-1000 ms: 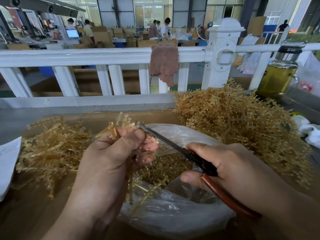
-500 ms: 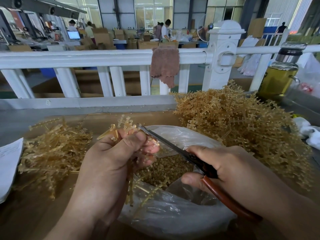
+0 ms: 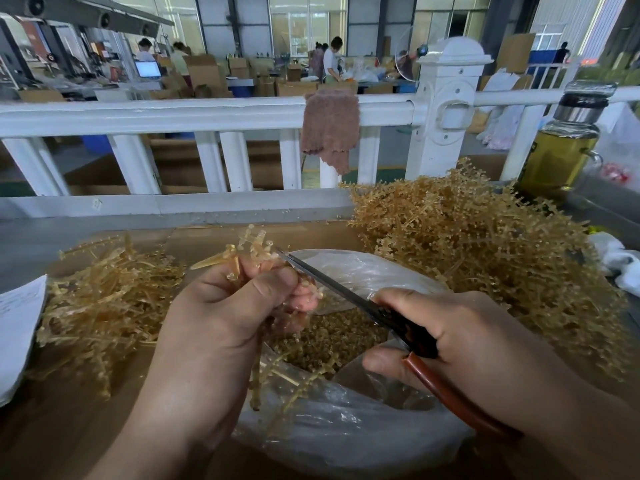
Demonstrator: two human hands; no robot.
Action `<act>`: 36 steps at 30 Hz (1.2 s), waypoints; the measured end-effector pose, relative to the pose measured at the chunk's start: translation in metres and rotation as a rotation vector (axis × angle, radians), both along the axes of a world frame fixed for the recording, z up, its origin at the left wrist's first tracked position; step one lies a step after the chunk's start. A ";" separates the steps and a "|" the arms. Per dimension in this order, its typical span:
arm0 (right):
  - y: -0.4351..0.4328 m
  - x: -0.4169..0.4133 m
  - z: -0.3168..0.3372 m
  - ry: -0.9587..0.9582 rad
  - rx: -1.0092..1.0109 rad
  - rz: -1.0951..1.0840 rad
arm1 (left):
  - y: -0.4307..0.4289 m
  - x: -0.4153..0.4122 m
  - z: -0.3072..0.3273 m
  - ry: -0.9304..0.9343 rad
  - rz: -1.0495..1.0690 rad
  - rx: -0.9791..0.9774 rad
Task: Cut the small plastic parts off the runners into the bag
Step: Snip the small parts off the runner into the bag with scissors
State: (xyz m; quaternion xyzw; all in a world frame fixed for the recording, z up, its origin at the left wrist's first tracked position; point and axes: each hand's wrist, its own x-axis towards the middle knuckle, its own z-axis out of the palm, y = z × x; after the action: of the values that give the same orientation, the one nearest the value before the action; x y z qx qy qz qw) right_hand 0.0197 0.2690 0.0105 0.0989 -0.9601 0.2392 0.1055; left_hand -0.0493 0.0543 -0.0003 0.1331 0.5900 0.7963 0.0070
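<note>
My left hand grips a bunch of amber plastic runners above the open clear plastic bag. Their tips stick up past my fingers and more stems hang down below my palm into the bag. My right hand holds scissors with red-brown handles; the blades point up-left and their tips touch the runners at my left fingertips. Cut small parts lie heaped inside the bag.
A big pile of uncut runners lies at the right, a flatter pile of stripped runners at the left. White paper sits at the left edge. A white railing with a cloth and a glass bottle stand behind.
The scissors and both hands have stayed nearly in place; the blade tips sit slightly closer against the runners held in my left hand.
</note>
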 end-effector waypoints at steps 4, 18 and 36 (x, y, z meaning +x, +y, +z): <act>-0.001 0.000 0.001 0.003 0.001 0.001 | 0.000 0.000 -0.002 0.050 -0.018 -0.043; 0.001 0.000 0.001 0.010 0.010 -0.005 | 0.002 0.000 -0.003 0.030 -0.011 0.001; -0.001 -0.001 0.002 -0.043 -0.012 -0.024 | 0.006 -0.002 -0.006 0.070 0.075 0.086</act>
State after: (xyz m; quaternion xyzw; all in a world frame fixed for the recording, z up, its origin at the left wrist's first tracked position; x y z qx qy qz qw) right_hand 0.0192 0.2685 0.0120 0.0816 -0.9619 0.2455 0.0884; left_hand -0.0510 0.0600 -0.0065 0.1390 0.5596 0.8156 -0.0490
